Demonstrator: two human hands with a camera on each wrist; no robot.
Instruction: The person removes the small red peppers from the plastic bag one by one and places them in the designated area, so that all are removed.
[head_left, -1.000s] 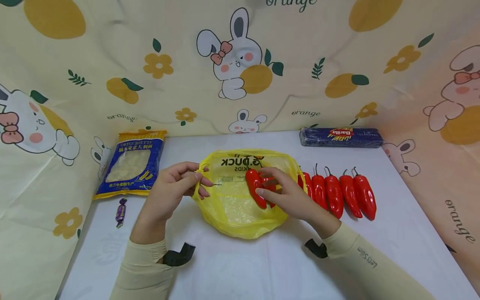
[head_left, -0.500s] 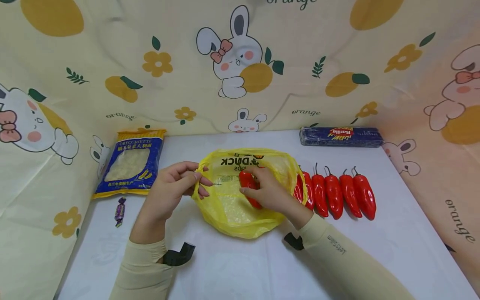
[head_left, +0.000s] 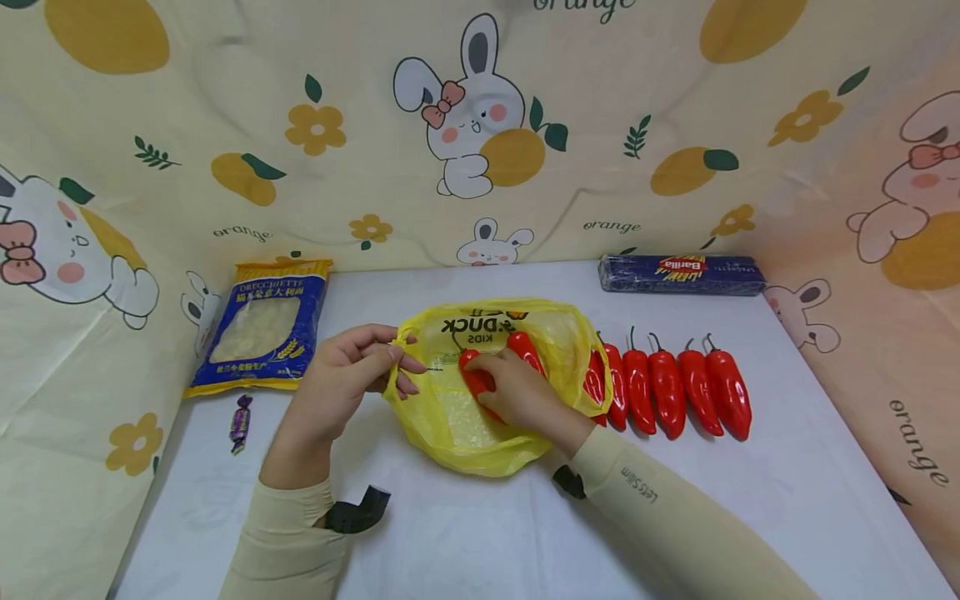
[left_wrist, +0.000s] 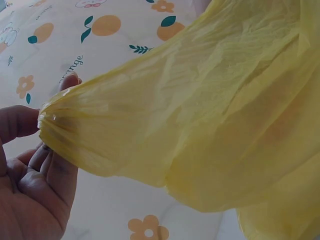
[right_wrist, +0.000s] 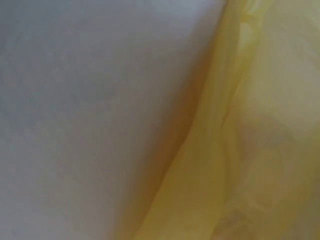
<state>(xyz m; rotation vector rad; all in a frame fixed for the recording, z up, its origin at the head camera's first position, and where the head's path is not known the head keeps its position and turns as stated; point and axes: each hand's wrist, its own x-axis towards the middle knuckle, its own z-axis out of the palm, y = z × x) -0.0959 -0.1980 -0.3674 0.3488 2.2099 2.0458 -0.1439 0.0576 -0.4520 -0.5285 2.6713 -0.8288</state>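
Note:
A yellow plastic bag (head_left: pixel 450 446) lies with its mouth spread toward me. My left hand (head_left: pixel 347 375) pinches its left rim between thumb and fingers; in the left wrist view the bag (left_wrist: pixel 130 125) bunches at that pinch. Inside the bag, my right hand (head_left: pixel 521 396) holds a glossy red chili pepper (head_left: pixel 471 367) with a thin stem. Another red chili pepper (head_left: pixel 527 348) lies in the bag just behind that hand. The right wrist view has only the bag's side (right_wrist: pixel 200 170) close up and blurred, without the fingers.
Several red chili peppers (head_left: pixel 666 392) lie in a row right of the bag, the nearest partly behind its rim. A blue Barilla spaghetti pack (head_left: pixel 682 275) sits at the back right. At left are a bag of orecchiette (head_left: pixel 258 329) and a purple wrapped candy (head_left: pixel 240 425).
My right hand has moved left inside the bag, bringing the held chili pepper with it. The other chili pepper in the bag has come into clearer view. My left hand has stayed still.

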